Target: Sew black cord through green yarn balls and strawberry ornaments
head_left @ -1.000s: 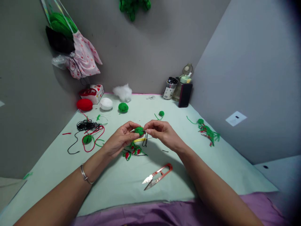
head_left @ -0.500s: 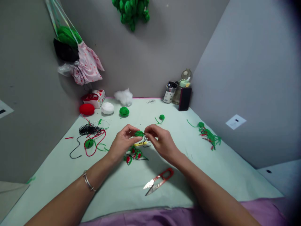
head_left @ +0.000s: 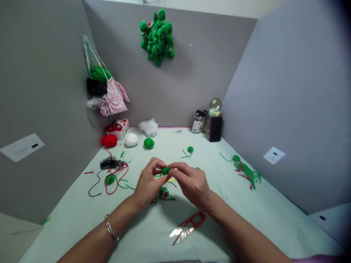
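My left hand (head_left: pixel 148 182) pinches a small green crocheted piece (head_left: pixel 165 170) between thumb and fingers. From the other side, the fingertips of my right hand (head_left: pixel 192 182) close on the same piece, covering part of it. Just beneath my hands lie small green and red crocheted pieces (head_left: pixel 163 193) with dark thread, and a yellow-handled tool (head_left: pixel 171 179) partly hidden by my fingers. Red-handled thread snips (head_left: pixel 189 227) rest nearer to me, blades apart, pointing left.
At left are tangled black yarn (head_left: pixel 112 163), a green crocheted ball (head_left: pixel 110 179) and a red yarn ball (head_left: pixel 109 140). White stuffing (head_left: pixel 148 127) sits at the back. A phone (head_left: pixel 215 129) leans at back right, and green-red strands (head_left: pixel 246 172) lie right.
My view has tilted up, so everything sits lower in the picture. My right fingers have moved from the dark thread beside the green piece onto the piece itself.
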The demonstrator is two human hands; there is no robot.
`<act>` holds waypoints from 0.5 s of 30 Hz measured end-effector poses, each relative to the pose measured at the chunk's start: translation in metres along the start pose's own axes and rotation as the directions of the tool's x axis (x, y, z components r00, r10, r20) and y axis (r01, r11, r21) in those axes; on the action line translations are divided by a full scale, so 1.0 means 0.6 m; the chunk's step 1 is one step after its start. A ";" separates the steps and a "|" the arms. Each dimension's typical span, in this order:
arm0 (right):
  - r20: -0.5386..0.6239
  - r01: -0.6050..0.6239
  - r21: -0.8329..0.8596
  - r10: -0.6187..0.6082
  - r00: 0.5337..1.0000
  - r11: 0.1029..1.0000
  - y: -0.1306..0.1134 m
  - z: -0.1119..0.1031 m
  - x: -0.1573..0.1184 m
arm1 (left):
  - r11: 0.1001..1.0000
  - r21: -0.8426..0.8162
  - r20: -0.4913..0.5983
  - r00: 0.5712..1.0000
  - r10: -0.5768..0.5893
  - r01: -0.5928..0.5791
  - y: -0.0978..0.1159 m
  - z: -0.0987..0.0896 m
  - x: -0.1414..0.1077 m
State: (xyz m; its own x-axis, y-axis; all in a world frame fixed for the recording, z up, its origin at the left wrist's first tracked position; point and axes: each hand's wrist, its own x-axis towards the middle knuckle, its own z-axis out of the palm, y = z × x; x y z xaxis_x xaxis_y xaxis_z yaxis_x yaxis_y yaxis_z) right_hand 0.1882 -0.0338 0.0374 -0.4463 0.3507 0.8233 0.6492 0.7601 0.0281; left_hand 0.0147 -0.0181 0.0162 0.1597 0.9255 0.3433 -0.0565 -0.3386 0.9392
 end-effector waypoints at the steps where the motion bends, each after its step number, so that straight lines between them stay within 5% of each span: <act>1: -0.016 0.031 0.003 -0.031 0.999 1.000 -0.004 -0.004 0.001 | 0.999 0.026 -0.011 1.000 0.028 -0.028 0.000 0.000 0.000; 6: 0.008 0.289 0.228 -0.298 0.954 0.930 -0.052 -0.022 0.012 | 0.994 0.058 -0.086 0.992 -0.092 0.097 -0.029 -0.016 0.013; 9: 0.208 -0.041 0.441 -0.058 0.976 0.897 -0.072 -0.049 0.036 | 0.988 0.089 -0.184 0.977 -0.109 0.127 -0.048 -0.037 0.027; 11: 0.365 -0.248 0.455 0.074 0.928 0.855 -0.065 -0.080 0.050 | 0.985 0.146 -0.252 0.967 -0.050 0.089 -0.055 -0.052 0.035; 13: 0.626 -0.505 0.449 0.144 0.766 0.737 -0.042 -0.115 0.051 | 0.982 0.180 -0.303 0.953 0.006 0.051 -0.060 -0.065 0.041; 15: 0.646 -0.509 0.549 0.050 0.762 0.663 -0.010 -0.140 0.042 | 0.985 0.166 -0.351 0.936 0.019 0.042 -0.061 -0.075 0.047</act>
State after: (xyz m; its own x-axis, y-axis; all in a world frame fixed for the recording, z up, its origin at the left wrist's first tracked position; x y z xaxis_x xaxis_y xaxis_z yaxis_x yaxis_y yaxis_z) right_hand 0.2247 -0.0755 0.1055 -0.7054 0.6586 0.2621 0.3193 0.6254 -0.7120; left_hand -0.0231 0.0280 -0.0087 -0.1977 0.9194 0.3399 0.1145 -0.3227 0.9395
